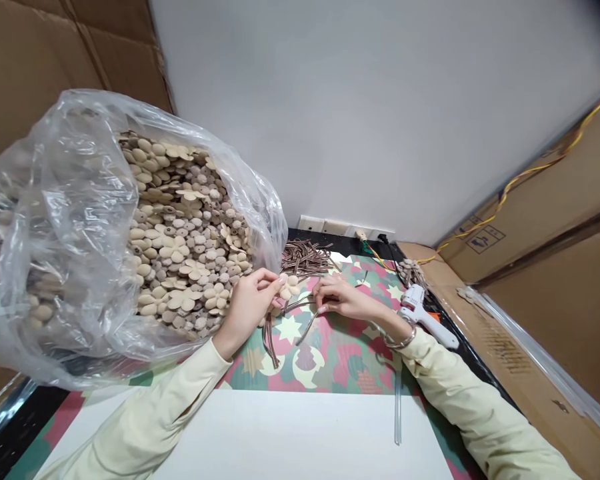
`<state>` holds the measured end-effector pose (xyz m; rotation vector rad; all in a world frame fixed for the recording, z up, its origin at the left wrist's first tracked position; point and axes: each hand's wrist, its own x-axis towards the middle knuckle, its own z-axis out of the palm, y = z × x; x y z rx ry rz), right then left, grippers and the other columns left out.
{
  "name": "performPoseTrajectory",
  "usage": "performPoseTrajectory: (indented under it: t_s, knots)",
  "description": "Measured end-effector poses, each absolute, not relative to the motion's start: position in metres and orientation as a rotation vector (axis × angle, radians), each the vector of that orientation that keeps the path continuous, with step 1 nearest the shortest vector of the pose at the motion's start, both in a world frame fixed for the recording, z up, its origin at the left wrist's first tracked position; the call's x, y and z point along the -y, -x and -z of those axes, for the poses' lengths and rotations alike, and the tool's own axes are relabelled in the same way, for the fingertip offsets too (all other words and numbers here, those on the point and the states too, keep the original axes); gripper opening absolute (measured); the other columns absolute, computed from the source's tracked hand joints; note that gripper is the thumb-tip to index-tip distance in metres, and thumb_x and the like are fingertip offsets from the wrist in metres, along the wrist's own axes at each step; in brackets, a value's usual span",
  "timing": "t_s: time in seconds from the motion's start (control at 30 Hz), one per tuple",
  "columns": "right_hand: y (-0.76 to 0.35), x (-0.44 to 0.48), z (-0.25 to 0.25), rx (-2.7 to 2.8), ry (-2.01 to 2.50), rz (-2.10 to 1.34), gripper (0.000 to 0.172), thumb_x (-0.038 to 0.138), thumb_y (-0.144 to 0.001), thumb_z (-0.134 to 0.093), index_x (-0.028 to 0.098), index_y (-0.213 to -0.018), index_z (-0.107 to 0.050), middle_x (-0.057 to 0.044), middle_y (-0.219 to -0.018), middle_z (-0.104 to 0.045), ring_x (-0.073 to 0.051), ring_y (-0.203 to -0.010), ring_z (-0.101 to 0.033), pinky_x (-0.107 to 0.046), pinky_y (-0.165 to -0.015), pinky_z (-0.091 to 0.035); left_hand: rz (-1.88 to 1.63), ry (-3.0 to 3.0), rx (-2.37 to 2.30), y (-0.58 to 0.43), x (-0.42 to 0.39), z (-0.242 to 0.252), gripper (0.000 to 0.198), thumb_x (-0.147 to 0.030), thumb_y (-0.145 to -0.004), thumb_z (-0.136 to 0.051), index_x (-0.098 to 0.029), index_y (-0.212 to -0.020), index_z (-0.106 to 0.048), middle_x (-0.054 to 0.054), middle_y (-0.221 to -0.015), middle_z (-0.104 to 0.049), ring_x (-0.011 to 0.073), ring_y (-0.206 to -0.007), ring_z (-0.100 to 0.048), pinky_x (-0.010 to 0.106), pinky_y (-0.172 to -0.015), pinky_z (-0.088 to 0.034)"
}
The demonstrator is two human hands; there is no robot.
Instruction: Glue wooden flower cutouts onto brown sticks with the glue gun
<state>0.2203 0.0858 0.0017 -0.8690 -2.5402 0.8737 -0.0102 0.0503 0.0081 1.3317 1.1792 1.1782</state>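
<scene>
A pale beige, round-petalled flower point(290, 287) sits at the middle of the work, pinched by one edge between thumb and fingers of the left hand point(253, 293), which is nearly closed. At three o'clock from it, the right hand point(343, 298) has its fingers curled in and its tips together on a thin, flat, brown strip point(307, 328), the free end slanting towards seven o'clock. A loose bunch of matching brown strips point(269, 343) hangs below the left hand; whether any is fixed to the flower, I cannot tell.

To do this well, hold the flower lightly by its rim — a hard pinch could crease a petal — and leave its middle uncovered. Run the strip flat between the right fingertips, free of twists, and part it from its neighbours, since the hanging ends look ready to snag.

The tangled heap of brown strips point(307, 259) lies near, at one o'clock. Mind the white-and-grey plastic glue gun point(423, 317) at three o'clock, just beside the right forearm: its heat cannot be judged by eye, so treat the nozzle as hot.
</scene>
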Motion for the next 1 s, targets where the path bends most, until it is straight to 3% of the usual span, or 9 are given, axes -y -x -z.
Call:
performPoseTrajectory:
  t_s: [0.23,0.37,0.5,0.67,0.83,1.0]
  knots:
    - [-0.234,-0.035,-0.054,2.444,1.113,-0.882,0.015,0.013,-0.085,-0.045,0.017,-0.081,-0.059,0.000,-0.071,-0.062,-0.012,-0.064,-0.055,-0.023,-0.057,-0.038,-1.132,-1.389,-1.147,0.007,-0.044,-0.008,0.026,-0.042,-0.077,-0.059,-0.016,-0.076,-0.059,0.003,-0.064,-0.066,0.0127,-0.053,-0.059,0.021,-0.047,-0.044]
    - [-0.232,-0.016,-0.062,2.286,1.164,-1.166,0.013,0.014,-0.083,-0.048,0.017,-0.079,-0.059,-0.001,-0.073,-0.065,-0.013,-0.070,-0.061,-0.024,-0.062,-0.045,-1.031,-1.338,-0.981,0.002,-0.036,-0.016,0.023,-0.038,-0.075,-0.062,-0.016,-0.077,-0.062,0.002,-0.066,-0.065,0.0118,-0.058,-0.058,0.021,-0.053,-0.044]
    - [-0.228,-0.012,-0.061,2.098,1.203,-1.307,0.017,0.013,-0.081,-0.049,0.018,-0.095,-0.058,-0.003,-0.082,-0.068,-0.015,-0.078,-0.066,-0.025,-0.067,-0.049,-0.857,-1.224,-0.827,-0.001,-0.028,-0.021,0.020,-0.035,-0.074,-0.064,-0.016,-0.076,-0.061,0.000,-0.066,-0.062,0.0080,-0.054,-0.053,0.017,-0.047,-0.037]
    - [-0.221,-0.018,-0.054,1.964,1.163,-1.492,0.025,0.012,-0.078,-0.054,0.017,-0.102,-0.051,-0.004,-0.079,-0.067,-0.014,-0.069,-0.066,-0.026,-0.064,-0.051,-0.611,-1.194,-0.733,-0.005,-0.021,-0.016,0.023,-0.037,-0.075,-0.064,-0.015,-0.078,-0.058,-0.002,-0.060,-0.057,0.0052,-0.043,-0.041,0.017,-0.039,-0.029]
    - [-0.213,-0.028,-0.046,2.030,1.127,-1.483,0.033,0.008,-0.072,-0.058,0.016,-0.104,-0.051,-0.005,-0.078,-0.068,-0.015,-0.071,-0.066,-0.026,-0.062,-0.052,-0.550,-1.314,-0.680,-0.010,-0.015,-0.020,0.022,-0.035,-0.075,-0.064,-0.014,-0.078,-0.059,0.005,-0.080,-0.068,0.0098,-0.061,-0.057,0.019,-0.054,-0.041]
    - [-0.208,-0.033,-0.046,2.087,1.185,-1.336,0.046,0.007,-0.068,-0.058,0.017,-0.112,-0.052,-0.004,-0.079,-0.068,-0.015,-0.070,-0.065,-0.025,-0.058,-0.050,-0.574,-1.403,-0.783,-0.012,-0.014,-0.022,0.022,-0.037,-0.076,-0.062,-0.015,-0.078,-0.061,0.002,-0.069,-0.065,0.0100,-0.057,-0.056,0.019,-0.051,-0.039]
